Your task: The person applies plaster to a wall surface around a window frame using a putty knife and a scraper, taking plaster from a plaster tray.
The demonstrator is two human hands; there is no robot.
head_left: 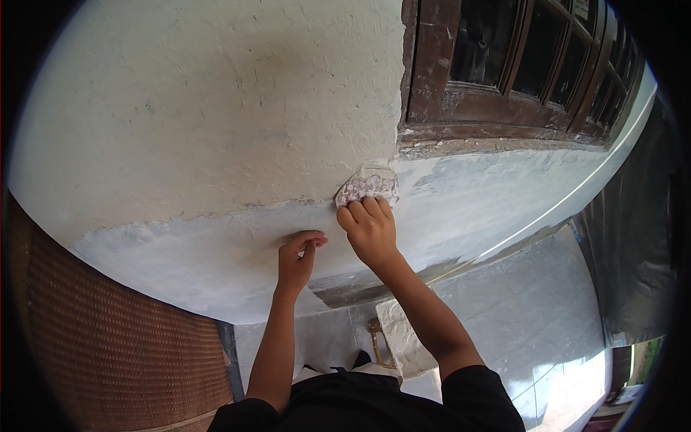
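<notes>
My right hand (371, 229) is closed round a wide putty scraper (368, 187) smeared with white filler. The scraper's blade lies against the wall, just below and left of the window's corner. Along the wall (216, 122), the upper part is rough cream, and below a ragged edge runs a smoother whitish band (187, 252). Lower and to the left, my left hand (297, 258) hovers close to that band with nothing in it, fingers loosely bent and thumb apart. Whether its fingertips touch the wall I cannot tell.
A brown wooden window frame (461, 111) with dark panes fills the upper right. A filler-caked board (407, 342) is by my feet on the grey tiled floor (497, 309). At the left is a woven brown panel (122, 324); dark sheeting (630, 216) hangs at the right.
</notes>
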